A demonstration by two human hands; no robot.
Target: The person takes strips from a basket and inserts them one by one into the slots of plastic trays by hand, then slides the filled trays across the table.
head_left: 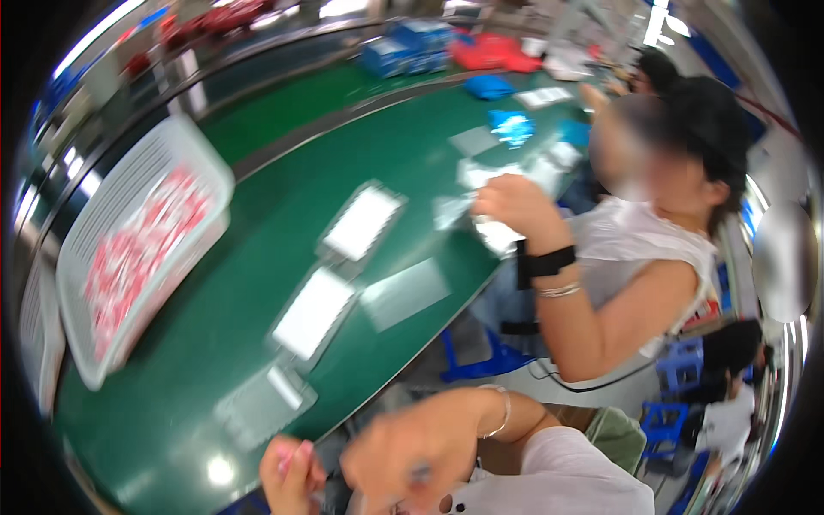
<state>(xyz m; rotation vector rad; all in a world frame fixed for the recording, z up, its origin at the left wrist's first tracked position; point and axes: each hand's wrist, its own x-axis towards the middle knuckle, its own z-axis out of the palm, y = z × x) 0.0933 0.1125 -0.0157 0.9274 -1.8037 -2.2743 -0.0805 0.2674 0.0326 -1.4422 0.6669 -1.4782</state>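
My left hand (292, 472) is at the table's near edge, its fingers curled together. A small pink spot shows at its fingertips; whether it is a held thing or a nail I cannot make out. Beside it, my right hand (412, 446), smeared by motion, has a bracelet at the wrist and its fingers point down; what it holds, if anything, is hidden. Just beyond my left hand lies a clear plastic bag (257, 410) with a white strip. Farther up the green table are a white card (314, 311) on clear plastic, a second white card (365, 221) and a clear sheet (405, 294).
A white slatted basket (142, 339) of pink-and-white packets stands at the left. On the right, a co-worker's hand (519, 206) is over silvery-white packets. Blue packages (408, 47) and a red bundle (493, 53) lie at the back. Blue stools (665, 429) stand behind.
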